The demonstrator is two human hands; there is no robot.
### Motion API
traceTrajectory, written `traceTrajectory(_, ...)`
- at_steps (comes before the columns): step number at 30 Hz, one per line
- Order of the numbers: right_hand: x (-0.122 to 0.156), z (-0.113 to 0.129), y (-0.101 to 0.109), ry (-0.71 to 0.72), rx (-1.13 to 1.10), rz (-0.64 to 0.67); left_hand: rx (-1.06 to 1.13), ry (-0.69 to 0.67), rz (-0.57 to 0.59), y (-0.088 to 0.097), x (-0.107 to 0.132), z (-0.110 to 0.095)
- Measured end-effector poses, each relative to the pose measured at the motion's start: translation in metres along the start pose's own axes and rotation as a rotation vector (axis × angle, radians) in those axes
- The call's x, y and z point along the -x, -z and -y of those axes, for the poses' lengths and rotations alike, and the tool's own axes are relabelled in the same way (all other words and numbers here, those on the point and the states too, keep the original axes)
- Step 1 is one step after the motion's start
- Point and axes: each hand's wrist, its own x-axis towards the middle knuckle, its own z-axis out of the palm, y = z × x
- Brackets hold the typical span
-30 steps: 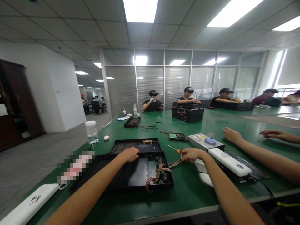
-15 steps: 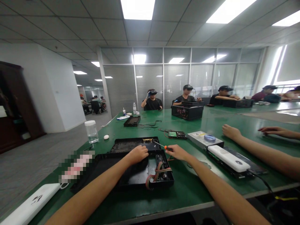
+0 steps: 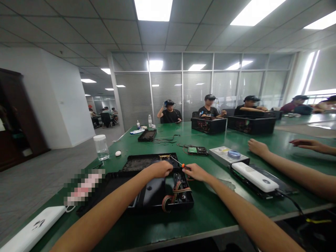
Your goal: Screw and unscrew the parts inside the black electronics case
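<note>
In the lower left corner, a white oblong device [image 3: 34, 229] lies on the green worktop [image 3: 204, 218]. At lower centre, an open black case [image 3: 183, 204] has striped wires [image 3: 182, 190] looped over its right end. Just right of centre, the left hand [image 3: 162, 169] is curled above the far part of this case; whether it pinches anything cannot be told. Beside it, the right hand [image 3: 196, 172] grips the handle of an orange-and-black screwdriver [image 3: 183, 166], its shaft slanting upper left toward a brass-coloured fitting [image 3: 165, 156] on a black panel [image 3: 141, 162]. At right, a second white device [image 3: 254, 176] lies before a metal box [image 3: 220, 155] bearing a blue ring [image 3: 234, 154]. Left of centre stands a lidded clear jar [image 3: 101, 148]. Farther back, a co-worker's hand [image 3: 258, 147] appears at right, and two black boxes, nearer [image 3: 208, 126] and rightward [image 3: 252, 125], stand before seated people.
</note>
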Motion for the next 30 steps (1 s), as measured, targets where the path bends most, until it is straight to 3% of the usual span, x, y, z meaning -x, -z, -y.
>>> traceTrajectory(3, 0.0, -0.002, 0.002, 0.019, 0.018, -0.035, 0.107, -0.057, -0.029, 0.001, -0.015, -0.001)
traceTrajectory(6, 0.001, -0.003, 0.008, 0.033, 0.034, -0.076, 0.166, -0.022, -0.091, -0.009, -0.022, -0.003)
traceTrajectory(14, 0.003, 0.0, 0.019, -0.001, 0.044, -0.124, 0.294, -0.027, -0.152, -0.039, -0.015, -0.003)
traceTrajectory(22, 0.005, 0.002, 0.022, -0.022, 0.038, -0.124, 0.289, -0.018, -0.13, -0.038, -0.012, -0.005)
traceTrajectory(30, 0.005, 0.001, 0.026, -0.024, 0.045, -0.14, 0.305, 0.105, -0.159, -0.035, -0.013, -0.008)
